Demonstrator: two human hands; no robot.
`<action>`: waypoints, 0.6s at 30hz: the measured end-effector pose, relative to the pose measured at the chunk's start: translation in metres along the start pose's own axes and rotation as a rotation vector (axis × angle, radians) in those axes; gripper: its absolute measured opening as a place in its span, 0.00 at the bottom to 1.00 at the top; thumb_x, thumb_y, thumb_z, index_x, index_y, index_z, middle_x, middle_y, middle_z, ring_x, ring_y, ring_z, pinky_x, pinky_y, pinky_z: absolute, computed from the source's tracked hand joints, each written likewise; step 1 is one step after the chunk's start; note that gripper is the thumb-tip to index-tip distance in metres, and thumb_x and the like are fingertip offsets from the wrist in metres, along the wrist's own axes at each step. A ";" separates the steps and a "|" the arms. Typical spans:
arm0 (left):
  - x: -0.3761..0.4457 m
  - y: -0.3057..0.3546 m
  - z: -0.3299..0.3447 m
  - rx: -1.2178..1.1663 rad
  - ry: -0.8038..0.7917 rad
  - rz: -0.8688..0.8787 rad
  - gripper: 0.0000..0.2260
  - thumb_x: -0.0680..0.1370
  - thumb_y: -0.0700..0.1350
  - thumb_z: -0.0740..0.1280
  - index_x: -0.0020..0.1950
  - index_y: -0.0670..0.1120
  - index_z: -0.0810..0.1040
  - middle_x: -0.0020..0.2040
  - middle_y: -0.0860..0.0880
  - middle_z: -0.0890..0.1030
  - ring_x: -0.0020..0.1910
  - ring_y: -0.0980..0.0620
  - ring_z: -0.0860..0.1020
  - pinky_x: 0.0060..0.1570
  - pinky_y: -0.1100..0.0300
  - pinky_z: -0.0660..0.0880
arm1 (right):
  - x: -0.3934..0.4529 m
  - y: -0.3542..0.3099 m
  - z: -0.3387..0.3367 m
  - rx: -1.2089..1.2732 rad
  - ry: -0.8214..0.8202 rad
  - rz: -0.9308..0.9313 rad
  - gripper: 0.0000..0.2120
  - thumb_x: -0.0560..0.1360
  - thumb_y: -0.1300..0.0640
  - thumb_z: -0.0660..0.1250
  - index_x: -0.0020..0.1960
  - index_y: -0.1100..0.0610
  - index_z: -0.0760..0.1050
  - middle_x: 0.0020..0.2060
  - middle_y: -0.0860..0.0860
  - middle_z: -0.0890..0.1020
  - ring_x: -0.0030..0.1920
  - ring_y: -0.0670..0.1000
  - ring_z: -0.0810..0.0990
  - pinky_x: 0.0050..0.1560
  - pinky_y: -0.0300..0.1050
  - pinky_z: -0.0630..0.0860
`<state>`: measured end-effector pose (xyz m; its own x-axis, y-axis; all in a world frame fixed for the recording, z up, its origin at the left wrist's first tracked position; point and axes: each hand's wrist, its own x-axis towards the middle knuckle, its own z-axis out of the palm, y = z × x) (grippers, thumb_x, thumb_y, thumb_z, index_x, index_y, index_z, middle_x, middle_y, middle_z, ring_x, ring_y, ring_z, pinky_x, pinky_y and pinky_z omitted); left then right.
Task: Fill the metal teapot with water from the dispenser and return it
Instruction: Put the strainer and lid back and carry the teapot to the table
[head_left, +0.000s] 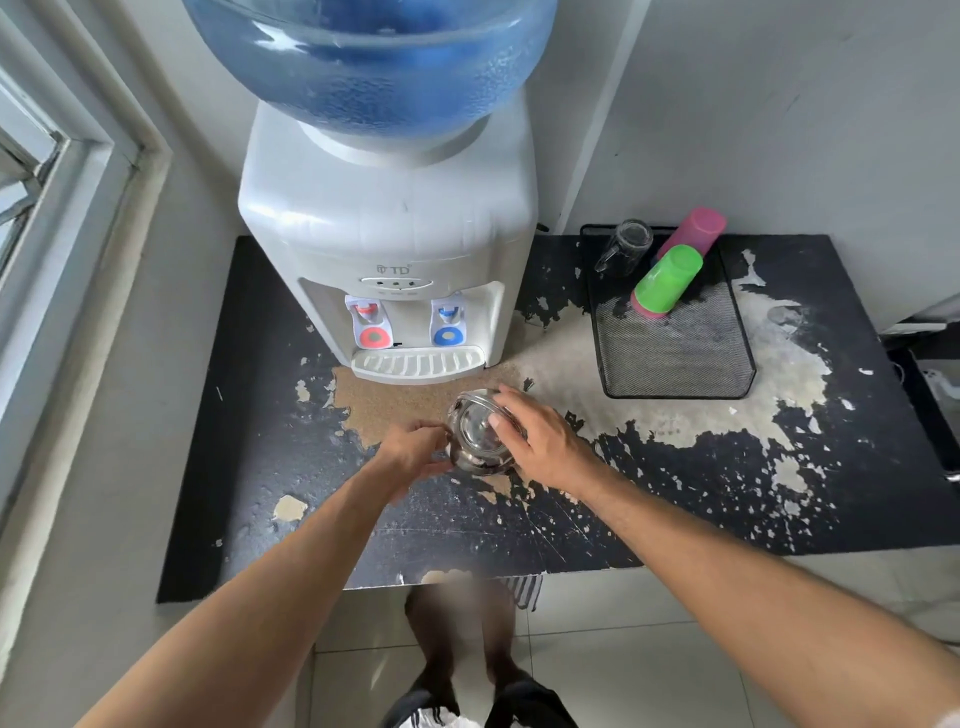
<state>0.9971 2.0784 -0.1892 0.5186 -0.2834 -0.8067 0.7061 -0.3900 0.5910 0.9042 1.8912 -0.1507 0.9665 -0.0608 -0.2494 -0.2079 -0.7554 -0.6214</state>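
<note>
Surface: black table (675, 499), top coating badly peeled, pale and brown patches showing; white wall behind, window frame (62, 218) at left, tiled floor below.
Dispenser (389, 234): white countertop unit at the back of the table, blue water bottle (371, 62) on top, red tap (368, 325) on left, blue tap (449, 322) on right, drip tray (418, 362) in front.
Metal teapot (480, 436): on the table just in front of the drip tray, slightly right of it, lid on, not under either tap.
Left hand (415, 449): fingers curled at the teapot's left side, seems to grip the handle; the handle itself is mostly hidden.
Right hand (540, 441): fingers spread over the lid and right side of the teapot, thumb on the lid, touching.
Mesh tray (675, 353): black, right of the dispenser, well apart from the teapot.
On tray: clear glass mug (626, 247), green cup (667, 280) and pink cup (696, 228), all upside down at the back end.
Obstructions: nothing between teapot and taps.
</note>
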 end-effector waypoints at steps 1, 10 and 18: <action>-0.001 0.002 0.000 0.077 -0.017 0.013 0.10 0.82 0.34 0.64 0.62 0.36 0.78 0.61 0.36 0.82 0.53 0.39 0.85 0.57 0.45 0.83 | 0.000 -0.001 -0.002 0.001 0.005 -0.001 0.18 0.86 0.53 0.58 0.71 0.61 0.72 0.72 0.60 0.74 0.69 0.59 0.76 0.65 0.47 0.69; -0.023 0.061 0.017 1.085 -0.028 0.830 0.17 0.77 0.49 0.72 0.66 0.48 0.79 0.63 0.49 0.80 0.60 0.50 0.74 0.65 0.49 0.72 | 0.001 0.001 -0.011 0.022 0.146 -0.034 0.15 0.78 0.52 0.73 0.61 0.58 0.78 0.59 0.50 0.78 0.61 0.48 0.73 0.62 0.45 0.73; -0.019 0.079 0.021 0.997 -0.269 0.617 0.06 0.82 0.48 0.68 0.49 0.48 0.81 0.45 0.50 0.84 0.46 0.51 0.81 0.44 0.56 0.75 | -0.005 0.003 -0.015 0.038 0.208 0.039 0.16 0.75 0.55 0.75 0.61 0.57 0.82 0.55 0.50 0.83 0.56 0.47 0.75 0.62 0.50 0.75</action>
<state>1.0328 2.0342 -0.1276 0.4367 -0.7882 -0.4336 -0.3706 -0.5968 0.7117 0.9007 1.8797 -0.1401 0.9672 -0.2255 -0.1174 -0.2470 -0.7250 -0.6430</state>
